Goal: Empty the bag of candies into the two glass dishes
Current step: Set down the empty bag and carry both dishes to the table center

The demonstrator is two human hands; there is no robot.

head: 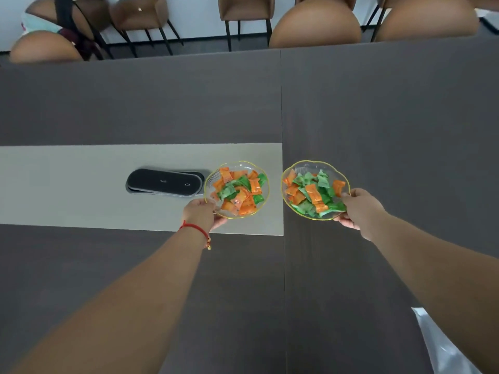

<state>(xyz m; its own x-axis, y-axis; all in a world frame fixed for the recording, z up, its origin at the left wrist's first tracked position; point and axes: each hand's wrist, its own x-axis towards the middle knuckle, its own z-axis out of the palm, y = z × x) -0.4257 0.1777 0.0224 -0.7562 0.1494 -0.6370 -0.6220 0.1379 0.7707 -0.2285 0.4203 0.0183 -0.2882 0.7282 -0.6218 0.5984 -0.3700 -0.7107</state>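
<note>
Two clear glass dishes with gold rims hold orange and green wrapped candies. The left dish (244, 164) is over the pale grey strip; my left hand (201, 213) grips its near-left rim. The right dish (314, 163) is over the dark table; my right hand (360, 209) grips its near-right rim. The clear plastic bag (442, 346) lies flat at the bottom right, partly hidden by my right forearm.
A black oval device (164, 182) sits on the pale strip (81, 184), just left of the left dish. The dark table (378, 117) stretches far ahead. Brown chairs (314, 25) line its far edge, with a person's shoulder and black strap at top left.
</note>
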